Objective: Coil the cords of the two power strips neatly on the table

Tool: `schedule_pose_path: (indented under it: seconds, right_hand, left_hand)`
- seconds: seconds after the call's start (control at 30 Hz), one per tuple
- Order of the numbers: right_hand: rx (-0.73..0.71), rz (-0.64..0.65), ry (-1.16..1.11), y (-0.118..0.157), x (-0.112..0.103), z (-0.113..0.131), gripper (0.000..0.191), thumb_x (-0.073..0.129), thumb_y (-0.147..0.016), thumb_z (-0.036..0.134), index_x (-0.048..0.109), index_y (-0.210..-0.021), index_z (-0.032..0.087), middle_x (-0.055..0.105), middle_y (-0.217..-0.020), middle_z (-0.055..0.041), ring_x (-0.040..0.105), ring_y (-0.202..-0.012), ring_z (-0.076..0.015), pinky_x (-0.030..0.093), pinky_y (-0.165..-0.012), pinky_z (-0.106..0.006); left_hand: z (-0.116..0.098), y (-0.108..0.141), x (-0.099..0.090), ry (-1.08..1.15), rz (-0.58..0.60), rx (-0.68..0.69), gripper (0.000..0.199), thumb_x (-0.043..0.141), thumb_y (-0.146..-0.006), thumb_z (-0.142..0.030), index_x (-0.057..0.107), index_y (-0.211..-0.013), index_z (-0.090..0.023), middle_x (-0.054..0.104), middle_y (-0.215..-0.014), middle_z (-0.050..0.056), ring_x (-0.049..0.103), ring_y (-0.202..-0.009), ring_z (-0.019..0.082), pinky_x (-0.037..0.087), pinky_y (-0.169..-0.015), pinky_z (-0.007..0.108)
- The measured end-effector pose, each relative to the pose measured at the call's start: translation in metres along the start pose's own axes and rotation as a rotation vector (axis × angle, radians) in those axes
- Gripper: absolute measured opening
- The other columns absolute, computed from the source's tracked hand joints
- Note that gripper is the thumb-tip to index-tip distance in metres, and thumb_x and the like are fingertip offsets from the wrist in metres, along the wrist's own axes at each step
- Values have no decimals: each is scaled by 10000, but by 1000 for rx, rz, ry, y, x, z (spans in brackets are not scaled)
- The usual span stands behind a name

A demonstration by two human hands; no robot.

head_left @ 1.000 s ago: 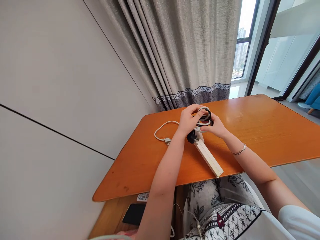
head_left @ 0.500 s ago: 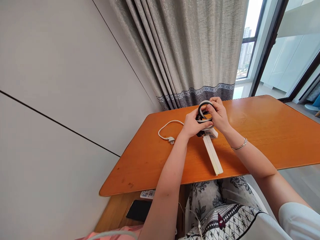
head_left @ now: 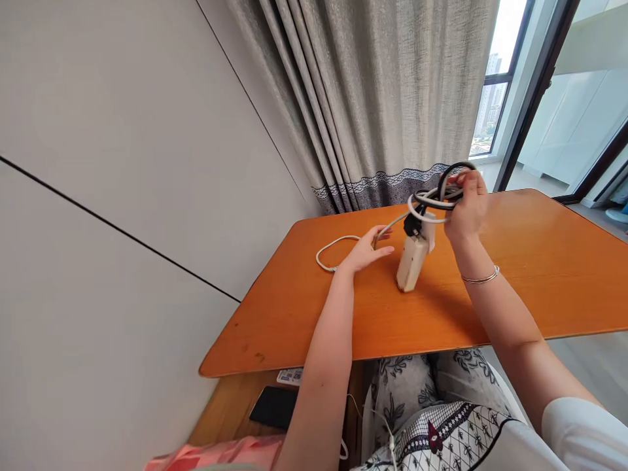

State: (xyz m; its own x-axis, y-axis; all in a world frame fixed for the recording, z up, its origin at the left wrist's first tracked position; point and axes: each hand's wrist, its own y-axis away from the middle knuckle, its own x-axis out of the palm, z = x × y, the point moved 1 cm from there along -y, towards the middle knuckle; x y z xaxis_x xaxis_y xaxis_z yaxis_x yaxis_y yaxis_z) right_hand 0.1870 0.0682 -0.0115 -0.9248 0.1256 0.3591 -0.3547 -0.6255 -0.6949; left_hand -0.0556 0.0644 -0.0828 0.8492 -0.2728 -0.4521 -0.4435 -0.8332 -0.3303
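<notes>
My right hand (head_left: 468, 212) grips a coil of black and white cables (head_left: 428, 199), raised above the orange-brown table (head_left: 540, 275). Below the coil, a white power strip (head_left: 411, 267) is tilted up with its near end low by the tabletop. A black plug (head_left: 412, 226) and a white plug or adapter (head_left: 428, 231) sit at its upper part. My left hand (head_left: 363, 252) is open, thumb and fingers apart, around a white cord (head_left: 395, 222) running from the coil. Farther left this cord loops on the table, its plug mostly hidden behind my left hand and wrist.
A grey curtain (head_left: 383, 98) hangs behind the table, and a pale panelled wall (head_left: 122, 163) stands at the left. Below the table's near edge, a black phone (head_left: 273, 407) lies on a wooden surface. A glass door and window are at the far right.
My right hand has moved right and up with the coil, lifting and tilting the power strip. My left hand has let go of the coil and opened, moving left along the white cord.
</notes>
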Motion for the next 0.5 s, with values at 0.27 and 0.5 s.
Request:
schedule_pose_path:
  seconds: [0.27, 0.5]
  right_hand:
    - [-168, -462, -234, -14, -17, 0, 349, 489, -992, 550, 461, -798, 261, 477, -754, 18, 629, -765, -126, 607, -760, -308]
    - [-80, -537, -208, -13, -14, 15, 336, 428, -1030, 517, 415, -810, 263, 471, -728, 14, 610, -728, -134, 594, -754, -323]
  left_hand:
    - [56, -3, 23, -412, 12, -248, 244, 590, -847, -150, 685, -1072, -168, 678, -1317, 170, 586, -1277, 300, 387, -1165, 500]
    - [41, -8, 26, -368, -93, -180, 182, 476, -955, -213, 655, -940, -188, 740, -1107, 142, 668, -1092, 277, 474, -1053, 457]
